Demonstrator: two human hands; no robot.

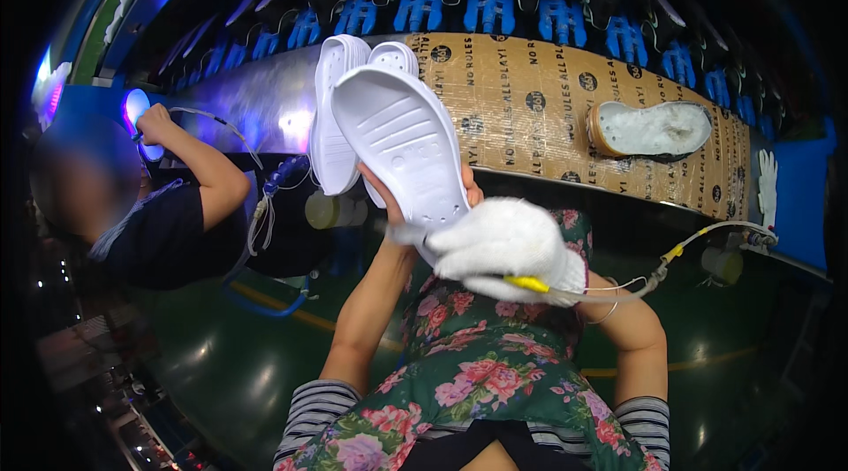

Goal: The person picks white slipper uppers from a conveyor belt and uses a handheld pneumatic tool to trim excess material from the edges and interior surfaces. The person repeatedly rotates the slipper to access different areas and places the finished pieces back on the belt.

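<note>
A white shoe sole [397, 131], studded with small pits and ridged across its forefoot, is tilted up toward me. My bare left hand [387, 193] grips it from below, thumb and fingertips showing at opposite edges. My right hand [503, 246], in a white knitted glove, is closed around a thin tool fed by a clear hose [618, 297] with a yellow end. The tool's grey tip [408, 233] is blurred by motion beside the sole's lower end; its exact kind is unclear. Behind the held sole, more white soles [332, 118] are stacked.
Brown printed cardboard [530, 109] covers the bench; a white-coated sole [654, 129] lies on it. Blue holders [488, 10] carry shoe uppers along the far side. A white glove [767, 188] hangs at right. At left, a co-worker's hand [156, 125] holds a sole.
</note>
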